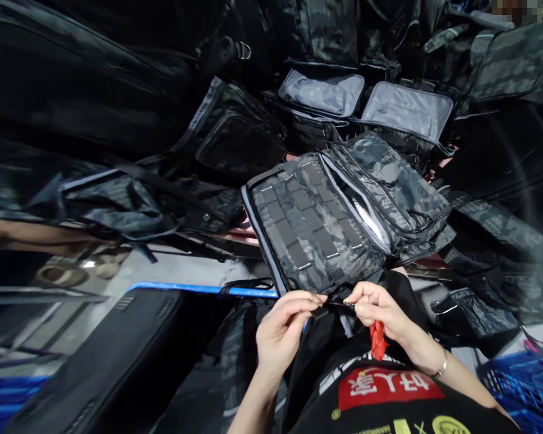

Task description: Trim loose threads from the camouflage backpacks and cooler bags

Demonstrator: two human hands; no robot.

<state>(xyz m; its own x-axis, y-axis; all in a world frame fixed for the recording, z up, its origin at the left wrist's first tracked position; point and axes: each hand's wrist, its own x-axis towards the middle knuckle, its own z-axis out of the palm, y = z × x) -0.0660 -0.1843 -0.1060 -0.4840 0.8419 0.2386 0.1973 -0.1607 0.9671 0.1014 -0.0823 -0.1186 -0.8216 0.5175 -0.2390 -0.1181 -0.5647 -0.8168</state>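
Close to my body, my left hand [283, 328] pinches the end of a thin dark strap or cord at the lower edge of a camouflage bag [312, 223]. Opposite it, my right hand [380, 310] is closed, its fingertips on a small dark piece that meets the same cord. Below the right fingers hangs a crumpled red piece [378, 342]; its upper end is hidden in the hand. The bag lies tilted in front of me, with rows of webbing on one panel and an unzipped opening [362, 211] showing a shiny silver lining.
Behind are open bags with a grey lining [409, 108] and more dark camouflage bags [244, 141]. A black case-like bag [117, 343] stands at lower left, by a blue crate rim [203, 288]. Another blue crate [525, 380] is at lower right. Another person's arm [31, 235] reaches in from the left.
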